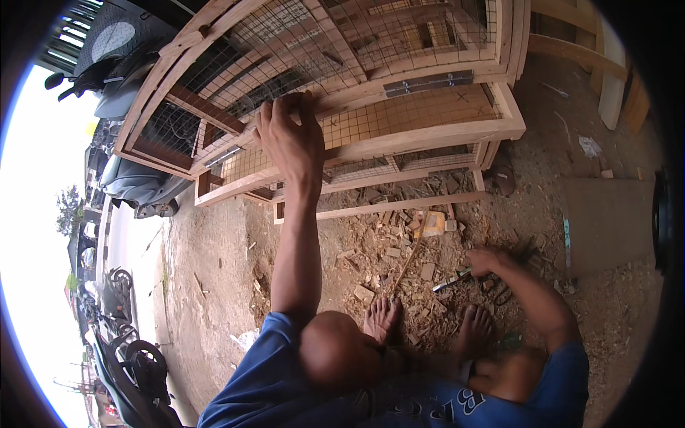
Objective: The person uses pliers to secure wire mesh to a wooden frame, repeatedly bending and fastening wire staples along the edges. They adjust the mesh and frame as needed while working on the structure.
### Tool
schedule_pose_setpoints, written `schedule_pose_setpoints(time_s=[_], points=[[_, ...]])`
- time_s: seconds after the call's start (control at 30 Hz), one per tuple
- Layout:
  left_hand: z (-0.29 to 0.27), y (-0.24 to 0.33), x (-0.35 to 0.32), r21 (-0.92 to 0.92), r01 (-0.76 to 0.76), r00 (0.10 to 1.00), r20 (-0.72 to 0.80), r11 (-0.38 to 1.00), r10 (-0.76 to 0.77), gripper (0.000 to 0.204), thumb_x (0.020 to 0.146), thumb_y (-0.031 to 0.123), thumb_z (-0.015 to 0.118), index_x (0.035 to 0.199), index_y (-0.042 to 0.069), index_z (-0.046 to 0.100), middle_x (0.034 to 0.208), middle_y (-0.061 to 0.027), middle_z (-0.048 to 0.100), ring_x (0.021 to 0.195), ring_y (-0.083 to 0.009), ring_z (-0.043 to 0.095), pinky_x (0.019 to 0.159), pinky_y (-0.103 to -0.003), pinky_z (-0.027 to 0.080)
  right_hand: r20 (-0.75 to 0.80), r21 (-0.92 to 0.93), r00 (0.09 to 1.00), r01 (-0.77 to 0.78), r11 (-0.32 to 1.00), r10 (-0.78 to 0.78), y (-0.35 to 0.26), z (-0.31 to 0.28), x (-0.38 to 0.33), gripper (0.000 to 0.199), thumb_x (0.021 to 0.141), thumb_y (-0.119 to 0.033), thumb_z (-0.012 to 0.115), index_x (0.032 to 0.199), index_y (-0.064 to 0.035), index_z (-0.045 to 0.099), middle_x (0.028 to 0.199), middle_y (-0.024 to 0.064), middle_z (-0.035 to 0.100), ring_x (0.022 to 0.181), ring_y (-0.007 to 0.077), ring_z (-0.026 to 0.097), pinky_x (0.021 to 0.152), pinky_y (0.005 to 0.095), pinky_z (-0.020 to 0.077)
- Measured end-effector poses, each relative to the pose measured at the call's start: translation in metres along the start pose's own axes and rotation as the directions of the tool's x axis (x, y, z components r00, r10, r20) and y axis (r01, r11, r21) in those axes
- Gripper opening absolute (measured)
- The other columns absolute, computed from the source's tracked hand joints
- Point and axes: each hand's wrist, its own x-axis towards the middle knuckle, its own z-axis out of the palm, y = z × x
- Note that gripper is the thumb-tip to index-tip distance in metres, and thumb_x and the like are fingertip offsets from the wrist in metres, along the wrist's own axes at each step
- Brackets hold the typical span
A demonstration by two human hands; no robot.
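A large wooden cage [421, 139] with wire mesh panels fills the upper middle of the head view. My left hand [291, 139] reaches up to it, fingers bent over a wooden rail beside the mesh. Silver metal strips, like hinges [428, 83], are fixed along the same joint. Low on the right, my right hand [486, 261] is stretched down to the littered ground. Right by its fingertips lies a slim tool with a pale metal blade [446, 283]; its exact kind is unclear. The fingers are dark, and whether they grip the tool I cannot tell.
Wood offcuts [364, 293] and shavings cover the ground around my bare feet [382, 319]. A brown board [606, 221] lies at right, with timber planks [612, 71] above it. Parked motorbikes [128, 357] line the left side beside a road.
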Motion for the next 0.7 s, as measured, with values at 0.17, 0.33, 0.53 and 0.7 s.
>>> schedule_pose_setpoints(time_s=[0.17, 0.33, 0.53, 0.7], points=[[-0.001, -0.008, -0.01, -0.056, -0.033, 0.999, 0.01, 0.998, 0.033, 0.019, 0.09, 0.022, 0.073, 0.1, 0.006, 0.076, 0.098, -0.0107, 0.072, 0.093, -0.0277, 0.066, 0.084, -0.043, 0.049, 0.182, -0.001, 0.979, -0.092, 0.996, 0.091, -0.017, -0.001, -0.015, 0.039, 0.078, -0.02, 0.069, 0.116, -0.0093, 0.068, 0.105, 0.014, 0.074, 0.099, 0.0292, 0.072, 0.085, 0.044, 0.0564], [-0.012, -0.018, -0.065, -0.284, -0.155, 0.986, -0.104, 0.946, 0.13, 0.025, 0.091, 0.012, 0.07, 0.115, 0.006, 0.07, 0.12, -0.0125, 0.068, 0.119, -0.0286, 0.059, 0.104, -0.045, 0.039, 0.053, -0.098, 0.998, -0.014, 0.995, 0.019, -0.024, 0.002, -0.033, 0.021, 0.085, -0.018, 0.069, 0.1, -0.0044, 0.075, 0.104, 0.0181, 0.073, 0.095, 0.0327, 0.072, 0.083, 0.0479, 0.0569], [-0.033, -0.004, -0.226, -0.512, -0.062, 0.948, 0.238, 0.857, 0.211, 0.026, 0.084, -0.003, 0.068, 0.107, 0.008, 0.067, 0.122, -0.0137, 0.063, 0.122, -0.0321, 0.057, 0.102, -0.046, 0.042, 0.073, -0.129, 0.995, -0.054, 0.99, 0.064, -0.038, -0.002, -0.06, 0.019, 0.086, -0.012, 0.065, 0.101, -0.0056, 0.075, 0.102, 0.0176, 0.073, 0.097, 0.0339, 0.071, 0.086, 0.0458, 0.0558], [-0.058, 0.009, -0.332, -0.73, 0.224, 0.677, 0.593, 0.646, 0.436, 0.035, 0.081, -0.002, 0.065, 0.115, 0.008, 0.063, 0.112, -0.0091, 0.065, 0.097, -0.0268, 0.065, 0.086, -0.039, 0.051, 0.041, 0.052, 0.998, -0.051, 0.997, 0.049, -0.032, -0.016, -0.082, 0.022, 0.086, -0.013, 0.063, 0.103, -0.0036, 0.074, 0.097, 0.0175, 0.074, 0.093, 0.0327, 0.072, 0.081, 0.045, 0.0568]])
